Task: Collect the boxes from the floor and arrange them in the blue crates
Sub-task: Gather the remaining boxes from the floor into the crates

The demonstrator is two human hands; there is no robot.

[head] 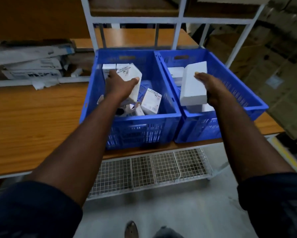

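Note:
Two blue crates stand side by side on a wooden table. Over the left crate [134,127], my left hand [117,85] grips a white box [133,75] with a printed label, held tilted above several loose white boxes [151,102] lying inside. Over the right crate [230,79], my right hand [211,88] holds a plain white box [193,85] by its right side, thumb on top. More white boxes [175,73] lie underneath it in that crate.
The wooden table [32,121] runs left, with a pile of flat white cartons [31,62] at its back. A white metal rack [177,19] rises behind the crates. A wire mesh shelf [153,170] sits under the table. Brown cardboard cartons [273,74] stack at the right.

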